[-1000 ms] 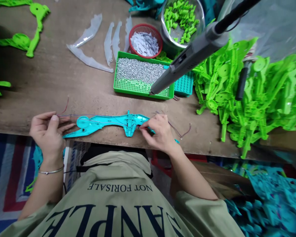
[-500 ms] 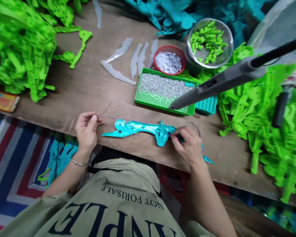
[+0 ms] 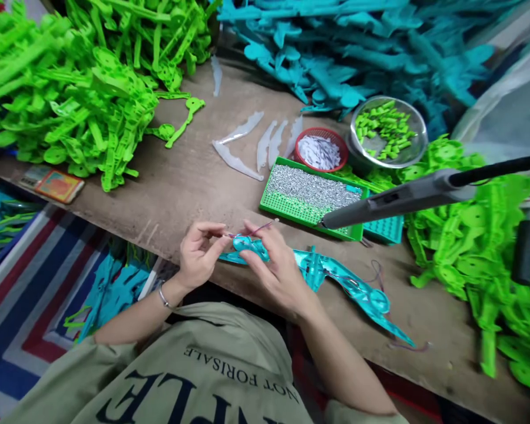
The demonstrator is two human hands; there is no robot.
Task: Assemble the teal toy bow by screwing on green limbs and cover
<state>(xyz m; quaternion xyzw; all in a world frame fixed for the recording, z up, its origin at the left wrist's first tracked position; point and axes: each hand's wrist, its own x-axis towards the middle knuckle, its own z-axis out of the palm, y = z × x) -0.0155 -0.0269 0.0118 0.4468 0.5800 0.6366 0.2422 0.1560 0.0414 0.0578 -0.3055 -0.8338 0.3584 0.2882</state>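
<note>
The turquoise bow-shaped part lies in front of me along the near edge of the table, hollow side up, with fine wires running along it. Near its right tip a dark wire curls up in a loop. My left hand has thumb and forefinger pinched on a thin wire just beside the part's round left end. My right hand lies over that end, forefinger and thumb spread to either side of the disc; I cannot tell how firmly it grips. A reddish wire end pokes up past its forefinger.

Beyond my hands sits a green tray of small silvery pieces, the tip of a hanging grey tool above it. Behind stand a red basket of white strips and a bowl of green bits. Green parts are heaped to my left, more to my right, and turquoise ones at the back.
</note>
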